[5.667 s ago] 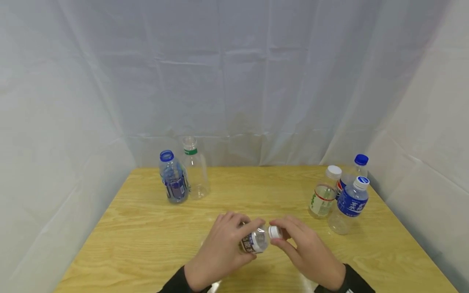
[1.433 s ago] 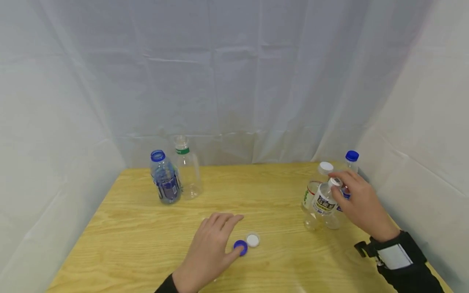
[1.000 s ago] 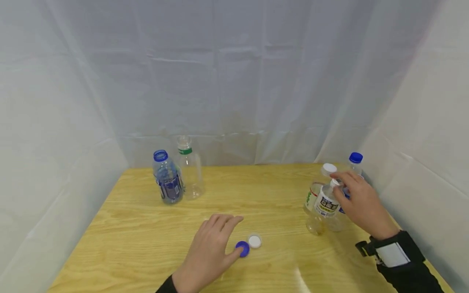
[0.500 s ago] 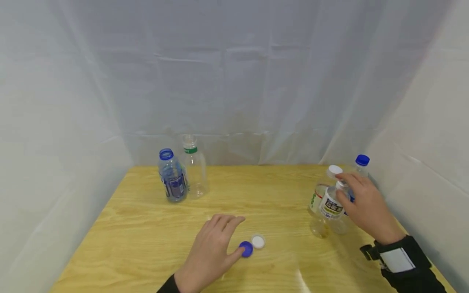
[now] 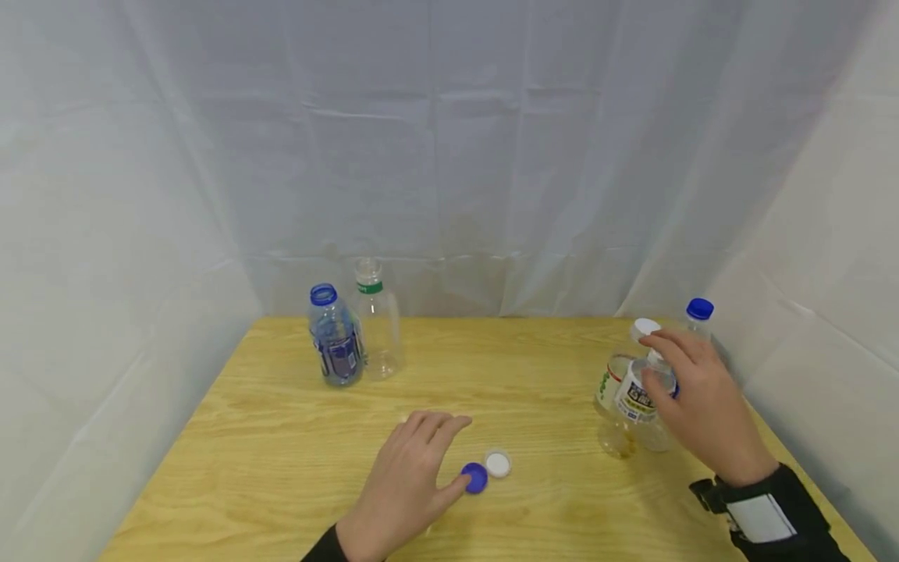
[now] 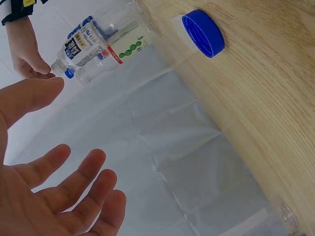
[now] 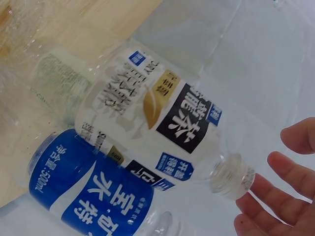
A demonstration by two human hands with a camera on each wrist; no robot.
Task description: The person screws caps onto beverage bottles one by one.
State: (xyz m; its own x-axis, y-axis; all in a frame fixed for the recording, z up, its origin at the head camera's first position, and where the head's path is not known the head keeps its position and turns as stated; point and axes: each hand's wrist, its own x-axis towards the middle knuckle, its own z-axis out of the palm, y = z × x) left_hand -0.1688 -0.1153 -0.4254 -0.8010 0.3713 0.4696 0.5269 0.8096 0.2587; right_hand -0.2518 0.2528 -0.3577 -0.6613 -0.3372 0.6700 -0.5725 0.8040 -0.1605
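Observation:
My right hand (image 5: 702, 414) is beside the neck of a clear tea bottle (image 5: 635, 398) with a white label, which stands among other bottles at the right. In the right wrist view the thumb and fingers are spread apart around its whitish cap (image 7: 237, 178), with fingertips right at the cap's edge. My left hand (image 5: 407, 476) holds nothing, its fingers relaxed and thumb apart. Near the left thumb a blue cap (image 5: 474, 478) and a white cap (image 5: 498, 464) lie on the wooden table (image 5: 281, 484).
Behind the tea bottle are a white-capped bottle (image 5: 644, 328), a blue-capped bottle (image 5: 699, 310) and a blue-labelled water bottle (image 7: 98, 191). At the back left stand an uncapped bluish bottle (image 5: 337, 347) and an uncapped clear bottle (image 5: 381, 336). White sheeting (image 5: 449, 156) encloses the table.
Earlier both hands held the tea bottle and its cap over the table's middle; the right hand then took the bottle to the right group. Its fingers have since spread off the cap. Left hand stays.

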